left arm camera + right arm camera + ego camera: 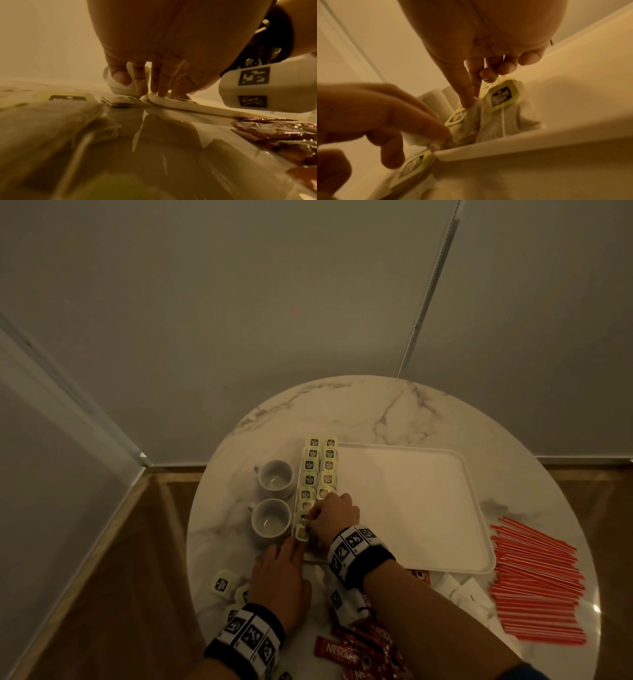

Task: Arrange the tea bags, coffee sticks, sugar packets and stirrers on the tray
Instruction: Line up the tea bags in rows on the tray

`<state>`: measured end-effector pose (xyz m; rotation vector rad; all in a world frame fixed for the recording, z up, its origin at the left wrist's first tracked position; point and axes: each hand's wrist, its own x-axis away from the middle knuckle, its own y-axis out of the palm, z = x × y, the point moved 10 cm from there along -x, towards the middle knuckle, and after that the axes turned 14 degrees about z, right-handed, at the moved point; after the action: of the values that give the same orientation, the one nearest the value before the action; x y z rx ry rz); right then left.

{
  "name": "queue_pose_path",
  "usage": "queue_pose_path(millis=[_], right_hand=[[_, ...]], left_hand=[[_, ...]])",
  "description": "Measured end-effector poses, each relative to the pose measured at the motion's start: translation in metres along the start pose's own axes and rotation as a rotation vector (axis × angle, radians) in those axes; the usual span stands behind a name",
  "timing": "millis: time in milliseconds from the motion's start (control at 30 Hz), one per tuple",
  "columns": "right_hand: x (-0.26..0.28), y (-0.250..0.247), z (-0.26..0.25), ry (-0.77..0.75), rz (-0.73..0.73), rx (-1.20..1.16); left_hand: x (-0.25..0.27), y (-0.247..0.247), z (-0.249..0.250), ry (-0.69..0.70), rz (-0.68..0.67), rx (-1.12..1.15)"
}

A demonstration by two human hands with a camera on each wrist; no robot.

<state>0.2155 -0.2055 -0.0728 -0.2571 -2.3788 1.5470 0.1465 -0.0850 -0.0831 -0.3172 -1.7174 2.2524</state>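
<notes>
A white tray [404,508] lies on the round marble table [376,412]. Two columns of yellow-tagged tea bags [320,465] run along the tray's left side. My right hand [313,517] reaches over the near end of these columns. In the right wrist view my right hand [471,100] pinches the top corner of a tea bag [464,127] that stands by the tray's near-left corner. My left hand [296,542] comes from the front, its straight fingertips [436,129] touching that same bag at the rim [171,104]. Loose tea bags [224,583] lie left of my left wrist.
Two white cups [275,477] [270,518] stand just left of the tray. Red stirrers [537,583] are piled at the right edge of the table. Red coffee sticks [356,652] and white sugar packets [462,590] lie in front of the tray.
</notes>
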Motion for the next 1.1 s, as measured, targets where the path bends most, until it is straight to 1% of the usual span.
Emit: queue_pose_path(millis=[133, 200, 333, 433, 633, 933, 1100], right_hand=[[-0.002, -0.010, 0.004, -0.016, 0.075, -0.176], [0.002, -0.015, 0.013, -0.044, 0.099, -0.238], [0.025, -0.005, 0.026, -0.166, 0.032, -0.143], [0.035, 0.002, 0.027, -0.218, 0.037, -0.102], [0.036, 0.008, 0.023, -0.228, 0.033, -0.090], [0.032, 0.006, 0.025, -0.178, 0.032, -0.130], [0.038, 0.010, 0.029, -0.157, 0.032, -0.147]], left_hand=[[0.000, 0.002, 0.011, 0.076, -0.024, -0.038], [0.000, 0.004, 0.012, 0.087, -0.043, -0.064], [-0.003, 0.004, 0.008, 0.085, -0.048, -0.060], [-0.004, 0.004, 0.006, 0.083, -0.043, -0.046], [-0.005, 0.003, 0.007, 0.083, -0.042, -0.050], [-0.006, 0.003, 0.007, 0.079, -0.063, -0.070], [-0.004, 0.004, 0.006, 0.079, -0.055, -0.036]])
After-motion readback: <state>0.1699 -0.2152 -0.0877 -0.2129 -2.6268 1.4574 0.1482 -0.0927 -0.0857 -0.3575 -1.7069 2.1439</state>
